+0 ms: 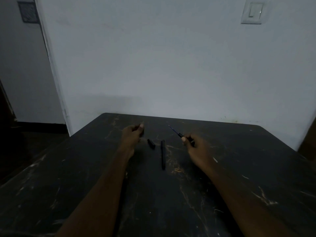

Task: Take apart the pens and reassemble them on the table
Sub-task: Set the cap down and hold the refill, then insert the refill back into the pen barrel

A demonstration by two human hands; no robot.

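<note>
On the dark table (171, 194) lie a short black pen cap (151, 143) and, just right of it, a long black pen (163, 154) pointing away from me. My right hand (196, 147) is closed on a black pen piece with a thin blue refill (174, 131) sticking out up and to the left. My left hand (132, 135) rests on the table left of the cap with its fingers curled; a dark piece seems to sit under the fingertips, but the dim light hides what it is.
The table's far edge meets a pale wall (171, 65). A light switch (253, 11) is high on the right. A doorway opens at the left beyond the table corner. The tabletop is scratched and dimly lit.
</note>
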